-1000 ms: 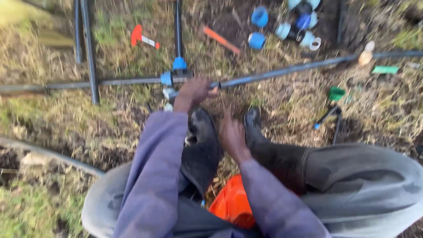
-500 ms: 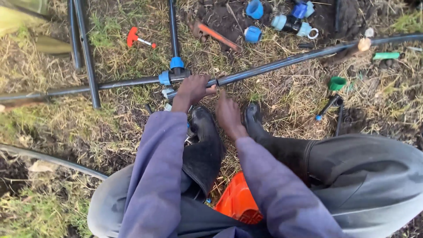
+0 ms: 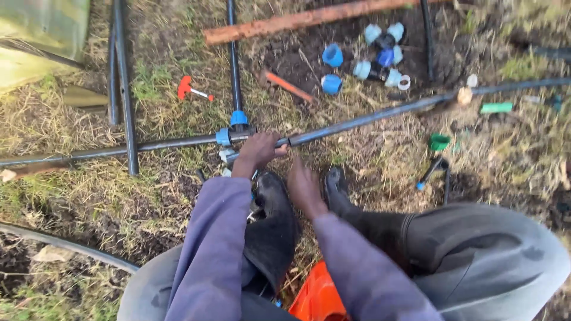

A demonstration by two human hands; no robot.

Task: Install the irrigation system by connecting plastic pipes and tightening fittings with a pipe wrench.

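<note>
We look down at our two hands above grassy, muddy ground. Our left hand [image 3: 259, 150] has its grip closed around the long black plastic pipe [image 3: 369, 119], right at the end of this pipe, where it meets the blue-and-black tee fitting [image 3: 233, 132]. The pipe runs from there to the right and a little upward across the grass. A second black pipe [image 3: 107, 150] leaves the fitting to the left, and a third black pipe [image 3: 233, 53] goes up from it. Our right hand [image 3: 304, 187] hovers just below the long pipe, between our two black rubber boots [image 3: 275, 220]; its fingers are loosely bent, it holds nothing, and we cannot tell if it touches the ground. Near the top, on dark soil, lies a group of blue plastic pipe caps and fittings [image 3: 380, 56], with an orange-handled tool [image 3: 288, 86] beside them and a rusty brown bar [image 3: 309, 19] above. A small red valve handle [image 3: 189, 89] lies in the grass to the left. A green plastic piece [image 3: 439, 141] lies to the right of the pipe. An orange plastic object [image 3: 318, 294] shows between our knees.
</note>
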